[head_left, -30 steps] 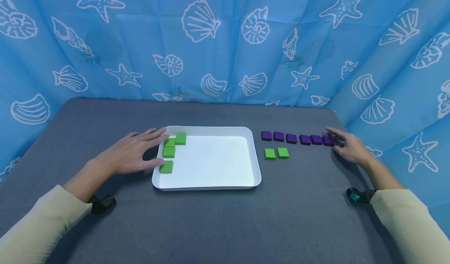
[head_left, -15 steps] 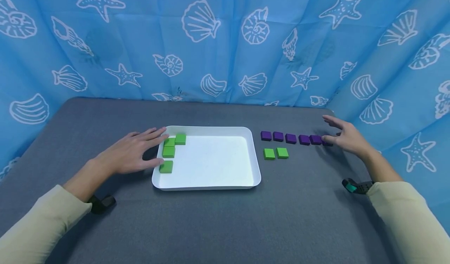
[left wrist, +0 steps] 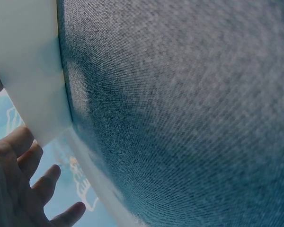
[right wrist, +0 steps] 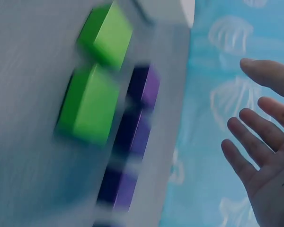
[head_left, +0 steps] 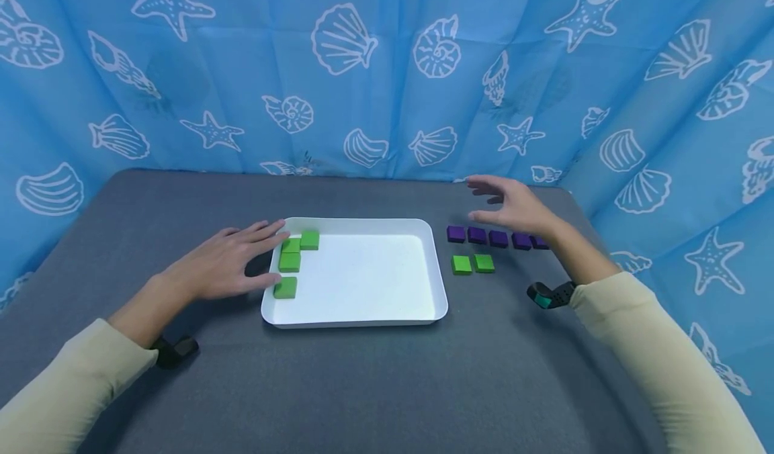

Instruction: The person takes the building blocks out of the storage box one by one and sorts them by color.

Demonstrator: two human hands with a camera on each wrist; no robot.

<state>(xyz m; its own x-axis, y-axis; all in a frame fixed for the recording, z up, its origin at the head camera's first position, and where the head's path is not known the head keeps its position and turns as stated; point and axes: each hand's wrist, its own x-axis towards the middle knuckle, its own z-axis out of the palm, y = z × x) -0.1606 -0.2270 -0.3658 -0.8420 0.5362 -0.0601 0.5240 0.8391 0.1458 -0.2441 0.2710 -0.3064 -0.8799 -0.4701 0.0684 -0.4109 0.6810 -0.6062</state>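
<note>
My left hand (head_left: 220,262) lies with straight fingers at the left rim of a white tray (head_left: 363,273), its thumb tip right at the lowest green block (head_left: 285,288). In the left wrist view its fingers (left wrist: 45,184) show by the tray's outer wall (left wrist: 33,71). Inside the tray several green blocks sit along the left side. My right hand (head_left: 514,202), fingers loosely spread and holding nothing, hovers over a row of purple blocks (head_left: 498,239). Its wrist hides part of that row's right end. Two green blocks (right wrist: 90,106) lie in front of the row.
A grey cloth-covered table (head_left: 375,387) carries everything. Behind it and along the right hangs a blue curtain (head_left: 387,71) with white shell and starfish prints. Each wrist wears a dark band, such as the right wristband (head_left: 550,295).
My right hand has lifted from the right end of the purple row and swung left, over the row's left part. My left hand has stayed in place at the tray.
</note>
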